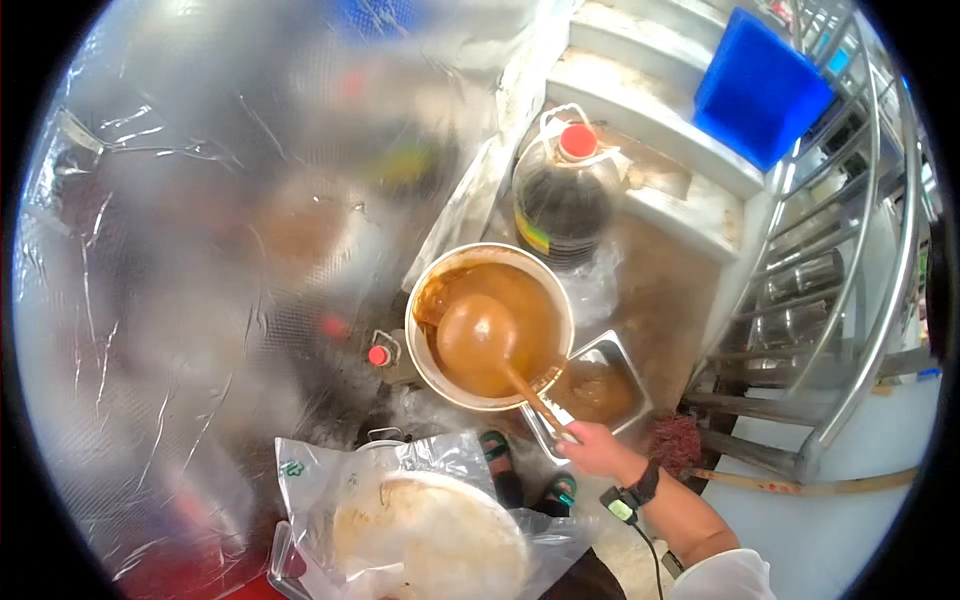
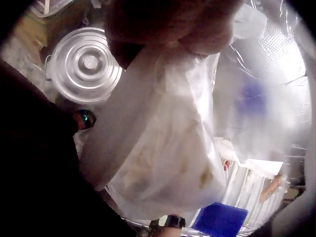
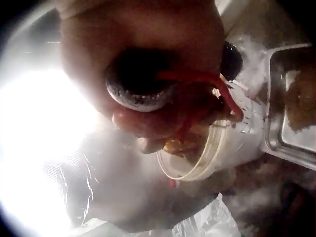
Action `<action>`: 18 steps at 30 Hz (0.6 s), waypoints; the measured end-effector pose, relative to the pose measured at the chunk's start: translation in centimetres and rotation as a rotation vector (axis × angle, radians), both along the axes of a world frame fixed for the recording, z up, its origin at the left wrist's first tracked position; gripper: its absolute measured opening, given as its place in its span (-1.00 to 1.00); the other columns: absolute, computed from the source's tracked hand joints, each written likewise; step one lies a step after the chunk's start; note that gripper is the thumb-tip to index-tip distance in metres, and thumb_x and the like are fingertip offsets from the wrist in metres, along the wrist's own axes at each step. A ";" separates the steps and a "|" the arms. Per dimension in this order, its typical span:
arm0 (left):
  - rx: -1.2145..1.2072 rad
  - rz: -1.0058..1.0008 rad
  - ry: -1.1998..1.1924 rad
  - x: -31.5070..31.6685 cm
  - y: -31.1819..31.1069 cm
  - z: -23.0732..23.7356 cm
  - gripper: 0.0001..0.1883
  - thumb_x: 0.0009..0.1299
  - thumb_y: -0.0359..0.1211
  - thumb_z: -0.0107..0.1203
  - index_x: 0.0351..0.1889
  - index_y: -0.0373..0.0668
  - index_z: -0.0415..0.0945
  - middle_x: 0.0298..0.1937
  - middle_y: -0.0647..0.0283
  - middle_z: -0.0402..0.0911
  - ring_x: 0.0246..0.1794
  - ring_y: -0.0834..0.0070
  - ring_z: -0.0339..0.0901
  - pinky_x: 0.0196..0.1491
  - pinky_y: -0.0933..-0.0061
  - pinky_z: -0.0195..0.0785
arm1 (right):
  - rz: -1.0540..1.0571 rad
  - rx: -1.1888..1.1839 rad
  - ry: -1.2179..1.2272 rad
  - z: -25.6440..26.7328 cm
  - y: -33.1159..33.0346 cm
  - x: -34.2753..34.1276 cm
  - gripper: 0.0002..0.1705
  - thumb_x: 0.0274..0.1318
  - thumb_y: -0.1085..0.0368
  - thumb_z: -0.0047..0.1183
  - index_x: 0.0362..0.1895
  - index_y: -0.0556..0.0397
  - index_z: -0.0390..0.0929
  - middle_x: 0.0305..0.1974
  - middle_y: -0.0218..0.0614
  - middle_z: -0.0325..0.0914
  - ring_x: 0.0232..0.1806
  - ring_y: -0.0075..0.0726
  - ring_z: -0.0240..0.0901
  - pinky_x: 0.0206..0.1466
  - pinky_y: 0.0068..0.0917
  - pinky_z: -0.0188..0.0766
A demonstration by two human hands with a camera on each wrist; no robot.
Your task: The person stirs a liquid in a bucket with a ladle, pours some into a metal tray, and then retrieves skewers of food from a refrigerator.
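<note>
My right hand (image 1: 600, 449) grips the handle of a large ladle (image 1: 478, 335), whose round bowl is at the brown liquid in a white bucket (image 1: 412, 352). In the right wrist view, the handle's hollow round end (image 3: 138, 96) pokes out of the fist, with a red cord (image 3: 224, 91) looped from it. My left hand (image 2: 173, 22) holds the gathered part of a translucent plastic bag (image 2: 163, 133) with brownish smears. The head view hides that hand; there the bag lies over a round whitish shape (image 1: 430, 540) in front of my body.
A metal tray (image 1: 610, 385) with brown residue stands against the bucket's right. Behind the bucket is a big red-capped jug (image 1: 565, 200) of dark liquid. White steps (image 1: 640, 100), a blue bin (image 1: 760, 90) and metal railing (image 1: 870, 330) are right; silvery sheeting (image 1: 200, 300) hangs left. A lidded pot (image 2: 86, 64) is nearby.
</note>
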State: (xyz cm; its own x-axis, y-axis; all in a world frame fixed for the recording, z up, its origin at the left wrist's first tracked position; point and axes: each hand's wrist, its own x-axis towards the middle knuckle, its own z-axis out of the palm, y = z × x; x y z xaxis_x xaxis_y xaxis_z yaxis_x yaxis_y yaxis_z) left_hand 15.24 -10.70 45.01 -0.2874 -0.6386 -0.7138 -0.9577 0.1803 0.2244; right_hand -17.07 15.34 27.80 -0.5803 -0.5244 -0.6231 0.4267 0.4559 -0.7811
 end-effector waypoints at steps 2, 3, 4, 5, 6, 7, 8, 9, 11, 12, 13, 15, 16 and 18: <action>0.000 -0.074 0.006 -1.2 0.3 1.3 -0.60 0.10 -0.61 -0.17 -0.11 -0.23 0.54 -0.06 -0.10 0.55 0.05 0.03 0.45 0.14 0.19 0.26 | -0.026 0.011 0.027 3.2 1.9 0.8 -0.82 0.16 0.27 0.05 -0.35 0.14 0.44 -0.70 -0.49 0.31 -0.75 -0.65 0.22 -0.69 -0.58 0.16; -0.002 -0.143 0.008 -1.7 0.4 1.9 -0.60 0.14 -0.59 -0.19 -0.09 -0.21 0.53 -0.05 -0.13 0.54 0.05 0.02 0.44 0.13 0.18 0.26 | -0.050 0.004 0.018 4.8 3.0 1.2 -0.82 0.16 0.26 0.05 -0.33 0.13 0.44 -0.69 -0.50 0.31 -0.75 -0.66 0.22 -0.69 -0.58 0.16; 0.003 -0.146 0.011 -1.9 0.5 2.3 -0.60 0.14 -0.59 -0.19 -0.09 -0.21 0.53 -0.05 -0.13 0.54 0.05 0.02 0.44 0.13 0.18 0.26 | -0.073 -0.002 0.006 6.7 4.0 1.6 -0.81 0.16 0.25 0.06 -0.32 0.12 0.45 -0.68 -0.50 0.31 -0.74 -0.67 0.22 -0.68 -0.58 0.16; 0.039 -0.100 0.024 -2.1 0.3 2.3 -0.61 0.17 -0.57 -0.21 -0.07 -0.19 0.52 -0.04 -0.14 0.53 0.06 0.00 0.43 0.13 0.17 0.25 | -0.019 0.062 0.013 9.0 4.7 1.7 -0.81 0.16 0.25 0.06 -0.29 0.12 0.44 -0.66 -0.50 0.31 -0.73 -0.67 0.22 -0.67 -0.58 0.17; 0.074 -0.052 0.038 -2.1 0.3 2.3 -0.61 0.21 -0.55 -0.23 -0.06 -0.17 0.51 -0.04 -0.16 0.52 0.07 -0.03 0.42 0.13 0.15 0.25 | -0.021 0.070 0.013 10.1 6.1 2.3 -0.81 0.16 0.25 0.06 -0.29 0.12 0.44 -0.66 -0.50 0.31 -0.73 -0.67 0.22 -0.67 -0.58 0.17; 0.112 -0.173 0.044 -1.5 -0.3 2.3 -0.63 0.24 -0.52 -0.25 -0.06 -0.18 0.51 -0.02 -0.17 0.51 0.09 -0.06 0.40 0.13 0.14 0.23 | -0.040 0.076 -0.029 10.9 7.7 3.3 -0.81 0.17 0.25 0.05 -0.29 0.12 0.44 -0.65 -0.51 0.31 -0.72 -0.67 0.22 -0.67 -0.59 0.17; 0.122 -0.171 0.043 -1.6 -0.3 2.5 -0.63 0.24 -0.52 -0.25 -0.06 -0.18 0.51 -0.02 -0.17 0.51 0.09 -0.06 0.40 0.13 0.14 0.23 | -0.060 0.083 -0.069 12.2 8.5 3.8 -0.81 0.18 0.25 0.04 -0.29 0.11 0.43 -0.64 -0.51 0.31 -0.72 -0.67 0.22 -0.66 -0.59 0.18; 0.098 -0.196 -0.032 -1.9 -0.3 2.9 -0.63 0.24 -0.52 -0.25 -0.06 -0.18 0.51 -0.02 -0.18 0.51 0.08 -0.05 0.40 0.13 0.15 0.24 | -0.124 0.130 -0.142 14.3 8.9 4.2 -0.82 0.19 0.26 0.02 -0.33 0.11 0.40 -0.64 -0.51 0.32 -0.72 -0.66 0.21 -0.67 -0.60 0.16; 0.070 -0.108 -0.135 -4.3 0.3 4.6 -0.63 0.22 -0.52 -0.23 -0.08 -0.18 0.53 -0.05 -0.15 0.54 0.06 0.01 0.44 0.13 0.17 0.25 | -0.172 0.128 -0.177 15.6 10.5 5.6 -0.81 0.21 0.24 0.00 -0.35 0.10 0.39 -0.64 -0.52 0.32 -0.72 -0.66 0.20 -0.67 -0.59 0.15; 0.087 -0.102 -0.143 -3.6 0.7 4.5 -0.63 0.22 -0.52 -0.23 -0.08 -0.18 0.53 -0.05 -0.15 0.54 0.06 0.01 0.44 0.13 0.17 0.25 | -0.223 0.110 -0.203 16.0 11.5 6.3 -0.80 0.22 0.23 -0.02 -0.36 0.10 0.38 -0.64 -0.52 0.32 -0.72 -0.65 0.20 -0.67 -0.59 0.15; 0.128 0.052 -0.003 -2.6 0.8 3.3 -0.64 0.18 -0.51 -0.19 -0.09 -0.20 0.51 -0.07 -0.10 0.53 0.02 0.06 0.45 0.10 0.20 0.27 | -0.215 0.125 -0.204 15.9 12.3 6.8 -0.80 0.22 0.23 -0.02 -0.36 0.10 0.38 -0.64 -0.52 0.32 -0.72 -0.65 0.20 -0.67 -0.59 0.15; 0.192 0.366 0.272 -0.2 0.6 -0.4 -0.64 0.09 -0.51 -0.10 -0.11 -0.24 0.47 -0.12 0.02 0.52 -0.05 0.17 0.46 0.04 0.27 0.29 | -0.267 0.109 -0.234 14.4 13.5 7.7 -0.78 0.24 0.21 -0.05 -0.37 0.10 0.37 -0.66 -0.52 0.29 -0.74 -0.66 0.17 -0.67 -0.60 0.14; 0.215 0.525 0.409 1.1 0.4 -2.3 -0.63 0.04 -0.51 -0.06 -0.12 -0.26 0.45 -0.14 0.07 0.52 -0.09 0.22 0.46 0.01 0.30 0.30 | -0.258 0.117 -0.238 13.4 13.5 7.7 -0.78 0.24 0.21 -0.05 -0.37 0.10 0.37 -0.66 -0.52 0.29 -0.74 -0.66 0.17 -0.67 -0.60 0.14; 0.246 0.844 0.675 3.0 0.0 -4.5 -0.59 -0.05 -0.51 0.02 -0.14 -0.30 0.41 -0.19 0.18 0.51 -0.16 0.32 0.47 -0.06 0.37 0.33 | -0.104 0.305 -0.065 10.3 13.4 7.9 -0.78 0.23 0.21 -0.08 -0.35 0.11 0.39 -0.64 -0.38 0.41 -0.71 -0.47 0.34 -0.64 -0.45 0.25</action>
State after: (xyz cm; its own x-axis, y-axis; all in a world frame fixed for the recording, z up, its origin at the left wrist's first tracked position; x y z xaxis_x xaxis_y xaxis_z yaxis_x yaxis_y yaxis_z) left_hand 18.26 -10.68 40.46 -0.2043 -0.6753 -0.7087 -0.4194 -0.5938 0.6867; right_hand -9.19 28.79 38.09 -0.5751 -0.2476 -0.7797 0.5275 0.6163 -0.5847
